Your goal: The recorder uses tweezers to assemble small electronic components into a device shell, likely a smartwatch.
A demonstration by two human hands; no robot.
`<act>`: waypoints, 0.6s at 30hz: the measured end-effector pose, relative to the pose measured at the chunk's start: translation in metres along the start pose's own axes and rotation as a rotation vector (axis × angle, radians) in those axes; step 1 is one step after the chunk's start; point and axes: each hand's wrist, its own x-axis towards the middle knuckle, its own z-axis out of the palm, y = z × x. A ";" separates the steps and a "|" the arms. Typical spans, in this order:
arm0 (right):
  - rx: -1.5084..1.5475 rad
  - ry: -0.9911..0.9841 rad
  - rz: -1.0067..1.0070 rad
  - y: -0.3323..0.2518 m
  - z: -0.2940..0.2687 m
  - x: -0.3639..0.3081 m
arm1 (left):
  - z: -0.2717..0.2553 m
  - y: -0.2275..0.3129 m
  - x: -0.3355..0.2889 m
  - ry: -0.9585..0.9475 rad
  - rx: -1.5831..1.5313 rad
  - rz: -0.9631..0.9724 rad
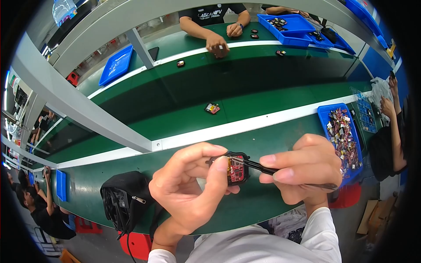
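My left hand point(188, 190) is closed around a small black device housing, thumb on top and fingers beneath. A red circuit board point(238, 173) with small dark chips shows in the open face of that housing. Black tweezers point(259, 167) are pinched in my right hand point(307, 168), pointing left. Their tips reach the upper part of the board beside my left thumb. Whether they grip a part there is too small to tell, and my left thumb covers one side of the board.
To the right, a blue tray point(322, 124) holds many small wired parts. A black bag point(117, 189) with cables lies left of my hands. Beyond a white rail, another open device point(212, 108) rests on the green belt. A co-worker's hands point(218, 46) are at the far bench.
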 end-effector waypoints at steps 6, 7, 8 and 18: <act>0.007 -0.004 -0.004 0.001 0.001 0.000 | 0.000 0.000 0.000 -0.003 0.018 0.002; 0.007 -0.004 -0.004 0.001 0.001 -0.001 | 0.001 0.000 -0.001 -0.001 0.022 0.003; 0.008 -0.004 -0.002 0.001 0.001 -0.001 | 0.001 0.000 -0.001 -0.001 0.023 0.003; 0.105 0.004 0.128 0.001 -0.002 0.002 | 0.001 0.001 0.001 -0.036 0.027 -0.033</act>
